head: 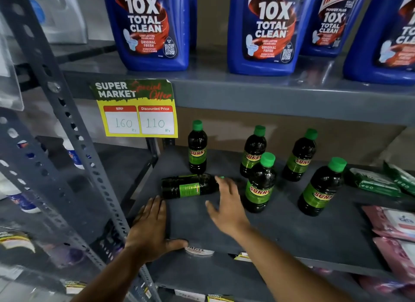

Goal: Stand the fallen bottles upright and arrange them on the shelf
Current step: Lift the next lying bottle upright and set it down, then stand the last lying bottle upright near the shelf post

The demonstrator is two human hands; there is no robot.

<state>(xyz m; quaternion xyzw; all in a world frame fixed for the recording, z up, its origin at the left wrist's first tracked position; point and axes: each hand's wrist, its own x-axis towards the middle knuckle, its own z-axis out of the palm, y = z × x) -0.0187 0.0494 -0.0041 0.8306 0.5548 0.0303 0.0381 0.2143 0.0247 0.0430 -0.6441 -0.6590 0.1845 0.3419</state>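
Grey perforated steel makes up the upright (74, 144) at the far left, its holes running in a slanted row. Hanging from the upper shelf edge beside it is a paper price tag (137, 109), yellow and green, with 160 and 110 handwritten in two white boxes.

Next comes the left hand (149, 229), spread flat, palm down on the front left part of the dark grey shelf (314, 234), thumb hooked over the front lip. It holds nothing.

Just beyond its fingertips lies the fallen bottle (190, 186), on its side across the shelf, base to the left, dark liquid inside a glossy plastic body with a green label. Its neck end is hidden behind the right hand (226, 202), which hovers wide open with fingers splayed; whether they touch the bottle I cannot tell.

Behind stands one upright bottle (197, 147), green cap on. Further right stand four more (260, 182), all capped, dark-filled, labelled SUNNY, loosely scattered rather than in a line.

At the right edge lie green packets (377, 182) and pink soft packs (395, 229).

On the shelf above stand big blue cleaner jugs (265, 29), smooth and squared.
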